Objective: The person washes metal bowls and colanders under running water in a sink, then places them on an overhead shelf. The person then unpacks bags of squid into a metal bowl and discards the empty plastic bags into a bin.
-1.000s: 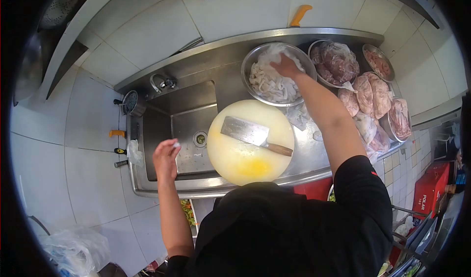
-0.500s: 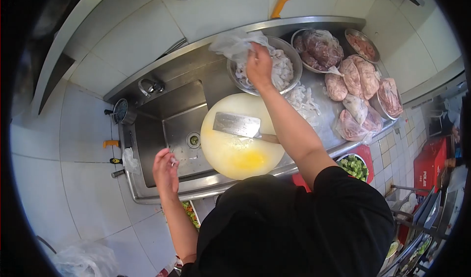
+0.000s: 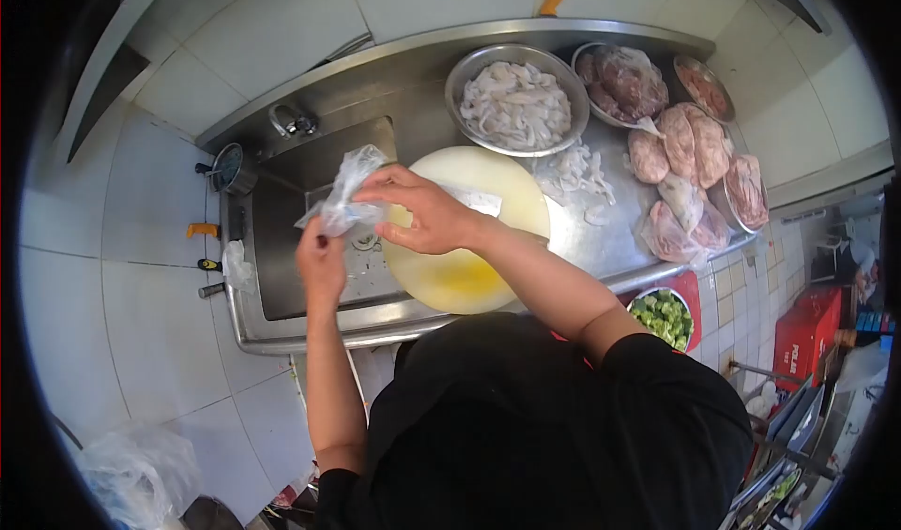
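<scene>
A crumpled clear plastic bag (image 3: 355, 178) is up over the sink. My left hand (image 3: 322, 265) pinches its lower left part, fingers closed. My right hand (image 3: 427, 213) reaches in from the right, thumb and fingers apart around the bag's right side; its fingertips appear to touch the plastic. Beneath the right hand lies a round cutting board (image 3: 450, 291) with a yellow stain. A cleaver (image 3: 484, 202) rests on the board, mostly hidden by my right hand and forearm. Behind the board, a steel bowl (image 3: 455, 84) holds white strips (image 3: 516, 108) that look like raw squid.
Loose white strips (image 3: 582, 175) lie on the steel counter. Bagged dark meat (image 3: 627, 84), pale meat packs (image 3: 690, 145) and a bowl of ground meat (image 3: 704, 89) stand at the right. Chopped greens (image 3: 663, 319) sit below the counter edge. The sink (image 3: 282, 291) has a tap (image 3: 293, 122).
My right hand has brought the plastic bag from the bowl leftward over the sink. My left hand has risen slightly and now grips it. The bowl's white strips are uncovered.
</scene>
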`<state>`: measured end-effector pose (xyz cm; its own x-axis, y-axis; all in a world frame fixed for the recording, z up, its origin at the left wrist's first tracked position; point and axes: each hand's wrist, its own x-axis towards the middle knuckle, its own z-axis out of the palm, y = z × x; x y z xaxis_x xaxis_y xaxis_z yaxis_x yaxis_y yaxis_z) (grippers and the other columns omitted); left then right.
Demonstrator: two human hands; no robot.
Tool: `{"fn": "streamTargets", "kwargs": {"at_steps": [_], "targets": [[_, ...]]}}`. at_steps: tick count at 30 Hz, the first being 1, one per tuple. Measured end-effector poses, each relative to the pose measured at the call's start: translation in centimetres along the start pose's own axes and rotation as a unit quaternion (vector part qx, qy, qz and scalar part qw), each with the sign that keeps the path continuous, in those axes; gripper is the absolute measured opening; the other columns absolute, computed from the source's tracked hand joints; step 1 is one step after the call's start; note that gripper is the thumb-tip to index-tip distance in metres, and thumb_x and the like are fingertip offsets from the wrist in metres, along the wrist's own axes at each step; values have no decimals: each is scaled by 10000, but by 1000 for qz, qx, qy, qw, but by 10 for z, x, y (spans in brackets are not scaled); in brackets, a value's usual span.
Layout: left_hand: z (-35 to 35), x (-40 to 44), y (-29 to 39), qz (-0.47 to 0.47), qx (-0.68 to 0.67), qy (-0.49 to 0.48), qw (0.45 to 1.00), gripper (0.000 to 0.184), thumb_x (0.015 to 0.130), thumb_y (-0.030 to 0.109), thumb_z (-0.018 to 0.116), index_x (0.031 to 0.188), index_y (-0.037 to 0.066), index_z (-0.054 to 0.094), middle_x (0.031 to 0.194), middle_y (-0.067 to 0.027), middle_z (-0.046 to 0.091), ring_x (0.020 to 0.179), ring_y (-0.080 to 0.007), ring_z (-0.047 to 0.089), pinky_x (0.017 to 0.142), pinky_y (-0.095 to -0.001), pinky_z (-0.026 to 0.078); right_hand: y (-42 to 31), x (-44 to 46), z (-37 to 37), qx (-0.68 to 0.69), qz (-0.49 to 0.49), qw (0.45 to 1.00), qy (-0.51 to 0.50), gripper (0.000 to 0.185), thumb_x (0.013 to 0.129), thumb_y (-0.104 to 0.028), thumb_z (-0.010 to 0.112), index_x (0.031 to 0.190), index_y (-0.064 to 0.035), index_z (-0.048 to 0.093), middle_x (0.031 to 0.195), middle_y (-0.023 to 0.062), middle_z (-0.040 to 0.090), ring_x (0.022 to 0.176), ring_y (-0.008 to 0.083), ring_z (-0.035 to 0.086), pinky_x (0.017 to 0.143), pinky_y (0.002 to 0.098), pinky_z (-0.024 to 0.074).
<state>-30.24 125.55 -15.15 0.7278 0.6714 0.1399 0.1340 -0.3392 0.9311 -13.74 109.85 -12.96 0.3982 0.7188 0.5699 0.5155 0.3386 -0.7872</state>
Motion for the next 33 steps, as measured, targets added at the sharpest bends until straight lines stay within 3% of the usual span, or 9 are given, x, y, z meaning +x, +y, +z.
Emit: {"fn": "streamTargets", "kwargs": {"at_steps": [8,11,14,19,21,23,28,30,33], "targets": [[-155,-150,-78,-207,-112,290,928,239,904,181,591,1091,32,590,963,-30,589,860,-110,542,716,-241,416,148,-122,-201,-248,180,824,477,131,808,-26,575,920,-43,643,948,95,625,916,212,592,856,312,453],[-191,-227,-88,-278,-92,418,860,106,911,168,565,943,66,571,848,-5,552,760,-91,516,634,-222,404,215,-174,-255,-312,290,812,400,225,816,-112,578,1019,-40,641,1140,154,594,1055,262,574,916,342,444],[-233,-309,-128,-306,-144,437,833,129,889,158,563,793,106,496,688,12,495,567,-85,459,525,-232,388,248,-177,-270,-464,393,789,89,515,841,-305,527,1295,-63,505,1494,200,264,1345,351,325,1082,387,316],[-228,-376,-117,-350,-134,415,829,192,916,126,483,725,119,460,623,16,438,531,-79,426,493,-208,359,242,-163,-249,-452,348,821,-15,612,856,-427,508,1358,-85,432,1467,171,319,1345,354,307,1109,502,219],[-263,-418,-162,-334,149,295,883,203,923,124,467,721,122,454,631,19,445,536,-78,426,496,-209,361,213,-152,-231,-362,383,840,-131,658,849,-479,503,1375,-94,413,1433,207,349,1347,348,298,1102,571,174],[-233,-415,-138,-412,-170,501,742,204,927,145,470,725,123,457,637,23,448,546,-79,431,502,-206,365,195,-162,-203,-421,336,832,-132,657,841,-491,513,1363,-101,435,1415,225,362,1341,354,302,1099,574,178],[-243,-453,-166,-444,-70,411,793,198,923,132,456,725,121,452,640,23,446,529,-78,419,487,-192,370,187,-162,-180,-568,262,764,-161,590,824,-488,545,1308,-151,521,1337,221,447,1295,359,349,1061,572,245],[-252,-449,-182,-502,-215,464,698,206,915,115,443,709,121,444,637,21,440,518,-78,409,475,-190,374,194,-158,-178,-529,274,787,-160,536,832,-461,542,1272,-155,552,1282,192,487,1258,344,381,1033,569,272],[-256,-433,-198,-468,-202,466,723,213,911,105,433,698,121,438,636,18,441,515,-79,406,471,-188,377,194,-166,-174,-554,226,789,-135,358,822,-340,582,1127,-160,639,1103,110,572,1109,300,485,913,510,391]]}}
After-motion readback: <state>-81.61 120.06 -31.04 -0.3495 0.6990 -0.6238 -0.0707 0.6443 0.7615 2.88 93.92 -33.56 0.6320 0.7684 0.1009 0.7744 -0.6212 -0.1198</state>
